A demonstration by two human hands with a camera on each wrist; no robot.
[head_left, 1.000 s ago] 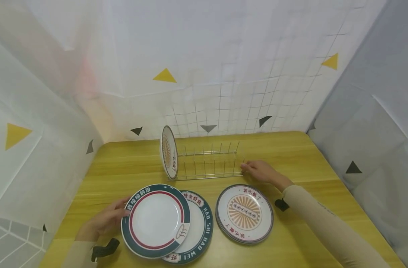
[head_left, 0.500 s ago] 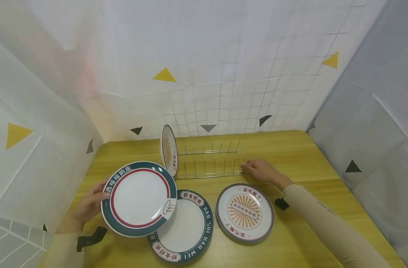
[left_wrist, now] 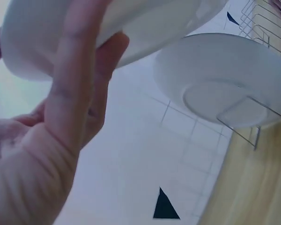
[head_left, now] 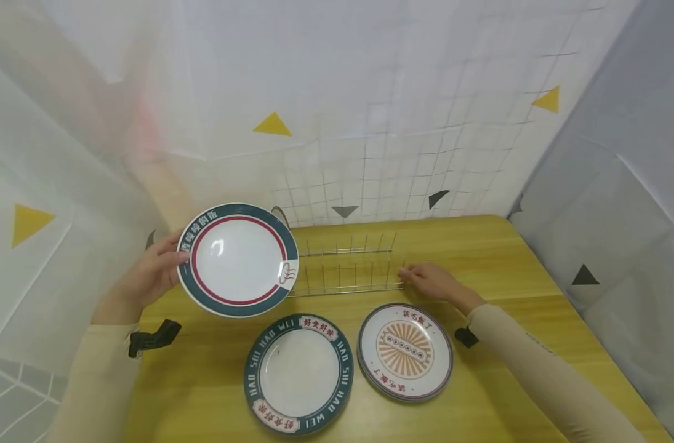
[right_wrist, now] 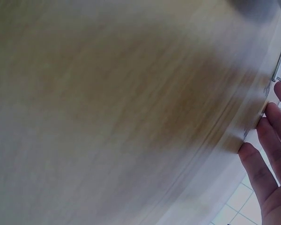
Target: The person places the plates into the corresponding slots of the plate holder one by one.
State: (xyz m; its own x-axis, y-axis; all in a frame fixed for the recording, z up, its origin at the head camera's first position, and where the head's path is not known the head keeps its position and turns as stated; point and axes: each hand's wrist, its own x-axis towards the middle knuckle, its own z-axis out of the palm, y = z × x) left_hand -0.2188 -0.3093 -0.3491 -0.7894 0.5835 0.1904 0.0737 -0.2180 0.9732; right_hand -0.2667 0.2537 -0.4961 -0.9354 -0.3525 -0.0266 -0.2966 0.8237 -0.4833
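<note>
In the head view my left hand point(head_left: 151, 274) grips the left rim of a white plate point(head_left: 237, 261) with a green border and a red ring, raised above the table. In the left wrist view my fingers lie under its pale underside point(left_wrist: 154, 28). Behind it, a plate stands upright at the left end of a wire dish rack point(head_left: 348, 290); only its top edge point(head_left: 280, 214) shows in the head view, its underside point(left_wrist: 215, 75) in the left wrist view. At the rack's right end my right hand point(head_left: 428, 282) holds the end wire between thumb and fingers.
On the wooden table point(head_left: 475, 246), a green-bordered plate point(head_left: 299, 374) lies in front of the rack. To its right is a stack of sunburst-patterned plates point(head_left: 405, 352). A white sheet wall point(head_left: 337, 92) rises behind the table.
My left hand has lifted the green-bordered plate off the one below and carried it up and leftward, then toward the rack's left end. The right hand has stayed at the rack.
</note>
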